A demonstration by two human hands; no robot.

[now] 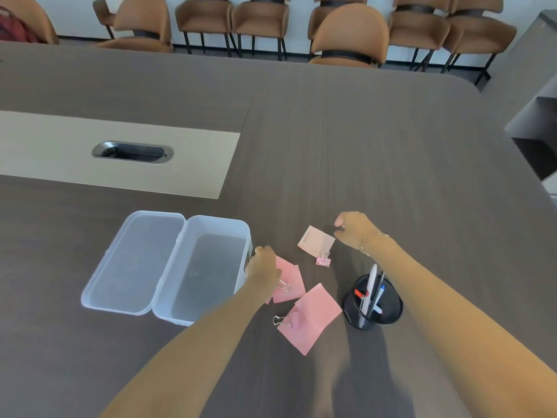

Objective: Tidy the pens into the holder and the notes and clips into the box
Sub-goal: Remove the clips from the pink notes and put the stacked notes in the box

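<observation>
A clear plastic box [193, 315] stands open and empty, its lid [132, 260] folded out to the left. My left hand [262, 273] rests against the box's right wall, over a pink note [291, 285] with a binder clip [284, 286]; whether it grips anything is hidden. A larger pink note [313, 318] with a silver-handled clip [280, 321] lies nearer me. A pale note [315, 239] with a pink clip [323, 259] lies further out, and my right hand [354, 229] hovers at its right corner, fingers curled. The black mesh holder [373, 303] holds several pens.
The dark wood table [361, 146] has a beige inlay with a metal cable port [132, 152] at the left. Brown chairs [349, 34] line the far edge. A grey cabinet [536, 116] stands at the right.
</observation>
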